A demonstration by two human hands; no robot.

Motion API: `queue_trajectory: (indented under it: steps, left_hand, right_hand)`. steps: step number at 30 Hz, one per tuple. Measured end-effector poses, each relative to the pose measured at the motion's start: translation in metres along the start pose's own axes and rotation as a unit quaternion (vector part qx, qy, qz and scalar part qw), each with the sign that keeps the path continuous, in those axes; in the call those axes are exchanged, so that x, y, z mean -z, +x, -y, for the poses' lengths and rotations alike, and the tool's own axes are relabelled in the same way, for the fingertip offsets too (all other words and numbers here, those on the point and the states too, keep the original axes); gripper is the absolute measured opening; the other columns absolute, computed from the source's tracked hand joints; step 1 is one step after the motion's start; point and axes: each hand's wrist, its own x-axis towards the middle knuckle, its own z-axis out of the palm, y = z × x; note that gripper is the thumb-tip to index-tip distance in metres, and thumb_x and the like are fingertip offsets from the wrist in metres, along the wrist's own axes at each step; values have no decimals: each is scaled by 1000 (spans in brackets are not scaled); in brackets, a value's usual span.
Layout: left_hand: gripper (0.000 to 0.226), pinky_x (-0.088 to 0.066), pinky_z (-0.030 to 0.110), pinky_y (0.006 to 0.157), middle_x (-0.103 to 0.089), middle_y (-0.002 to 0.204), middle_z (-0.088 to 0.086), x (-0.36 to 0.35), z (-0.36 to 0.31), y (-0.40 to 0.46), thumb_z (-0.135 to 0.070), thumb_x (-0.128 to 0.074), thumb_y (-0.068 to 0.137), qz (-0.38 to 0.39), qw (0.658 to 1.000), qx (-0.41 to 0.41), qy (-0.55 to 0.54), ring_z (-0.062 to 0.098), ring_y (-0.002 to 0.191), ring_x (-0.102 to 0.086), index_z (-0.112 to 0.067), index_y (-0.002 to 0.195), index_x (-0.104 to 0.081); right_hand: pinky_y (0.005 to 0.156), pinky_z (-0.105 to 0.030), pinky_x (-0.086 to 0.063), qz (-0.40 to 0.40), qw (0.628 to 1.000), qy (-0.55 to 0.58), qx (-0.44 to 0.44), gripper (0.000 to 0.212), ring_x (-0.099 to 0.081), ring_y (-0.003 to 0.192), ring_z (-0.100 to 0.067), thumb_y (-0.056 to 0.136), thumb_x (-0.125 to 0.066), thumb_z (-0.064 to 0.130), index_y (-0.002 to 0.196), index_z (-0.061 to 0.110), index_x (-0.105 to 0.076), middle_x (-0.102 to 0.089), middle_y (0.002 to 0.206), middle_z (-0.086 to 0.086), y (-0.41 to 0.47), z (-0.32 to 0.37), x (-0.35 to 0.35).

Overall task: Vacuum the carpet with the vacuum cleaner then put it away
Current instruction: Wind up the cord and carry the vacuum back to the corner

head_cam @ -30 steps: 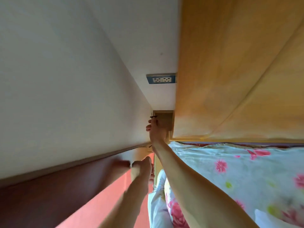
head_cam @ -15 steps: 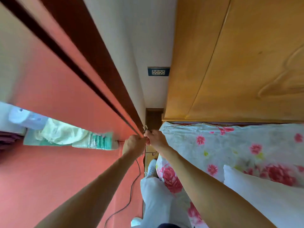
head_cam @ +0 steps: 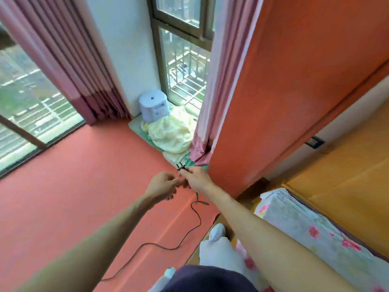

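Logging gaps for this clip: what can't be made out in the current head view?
- Vacuum cleaner: not in view; the black cord runs off behind the left forearm at bottom left.
- Plug: small and blurred; prongs unclear.
- Left hand: whether its fingertips touch the cord is unclear.
- Right hand pinches the plug; its fingertips are blurred.
- Wall socket: too small to read.

Home bedroom, floral bed (head_cam: 305, 224), pink curtains (head_cam: 63, 60)

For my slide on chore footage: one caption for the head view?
Right hand pinches the plug, cord trailing over the floor; left hand alongside.
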Motion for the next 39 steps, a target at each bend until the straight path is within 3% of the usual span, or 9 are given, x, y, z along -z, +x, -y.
queue_trajectory:
  steps: [6, 11, 15, 21, 26, 28, 33, 35, 39]
  left_hand:
    - [18, -47, 29, 54, -63, 68, 11, 73, 94, -34, -9, -51, 86, -119, 985, 100, -78, 23, 56, -57, -1, 83, -67]
    - [18, -53, 35, 72, -61, 84, 5, 83, 122, -51, -1, -53, 81, -208, 963, 118, -126, 22, 75, -55, -13, 93, -61]
    - [39, -40, 12, 58, -56, 84, -5, 72, 122, -66, 9, -58, 78, -267, 939, 131, -171, 11, 71, -47, -20, 104, -61]
    - [24, -48, 24, 80, -69, 94, -1, 66, 156, -92, -2, -58, 77, -368, 860, 248, -252, 16, 91, -61, -15, 91, -73]
    - [21, -44, 23, 76, -68, 88, -3, 67, 212, -135, -3, -59, 80, -420, 780, 311, -344, 12, 83, -59, -17, 88, -72]
    - [22, -42, 21, 72, -66, 84, -5, 66, 235, -149, -2, -58, 81, -429, 761, 319, -367, 10, 79, -57, -17, 88, -72]
    - [30, -48, 27, 81, -68, 84, -2, 69, 296, -165, 2, -60, 80, -454, 728, 306, -413, 16, 83, -61, -27, 72, -61]
    - [25, -47, 23, 71, -66, 79, 1, 75, 313, -171, 0, -60, 81, -461, 709, 315, -432, 17, 74, -59, -22, 71, -56]
    - [19, -43, 26, 63, -59, 65, 4, 106, 351, -193, -5, -54, 83, -484, 638, 324, -504, 22, 67, -55, -15, 68, -53]
  right_hand:
    - [78, -40, -54, 129, 988, -64, 60, 26, -62, 69, -19, 96, -52, 23, 98, 4, -69, -69, 78, -11, 8, 78, -94]
    - [63, -26, -49, 268, 959, -55, 73, 24, -58, 64, -19, 101, -48, 16, 103, 2, -67, -65, 78, -13, 9, 123, -144]
    - [60, -26, -45, 387, 920, -28, 57, 23, -59, 61, -16, 104, -45, 22, 103, 7, -62, -62, 71, -5, 4, 152, -172]
    - [75, -32, -52, 522, 848, -67, 63, 24, -63, 64, -18, 103, -48, 28, 103, 9, -63, -63, 73, -4, -22, 187, -249]
    - [59, -25, -49, 578, 792, -144, 132, 25, -53, 55, -15, 103, -49, 26, 102, 8, -65, -59, 69, -3, -82, 198, -330]
    - [56, -26, -45, 566, 765, -195, 237, 25, -48, 53, -14, 101, -49, 25, 96, 10, -68, -56, 64, 1, -98, 206, -362]
    - [53, -22, -33, 492, 664, -267, 496, 23, -44, 53, -3, 99, -50, 24, 89, 16, -69, -48, 57, 11, -116, 248, -431]
    - [55, -28, -34, 471, 610, -283, 570, 26, -45, 55, -9, 99, -48, 24, 88, 10, -67, -51, 60, 8, -116, 265, -455]
    - [56, -36, -41, 395, 373, -427, 722, 35, -56, 62, -34, 91, -34, 33, 81, 9, -56, -64, 72, -13, -93, 269, -499]
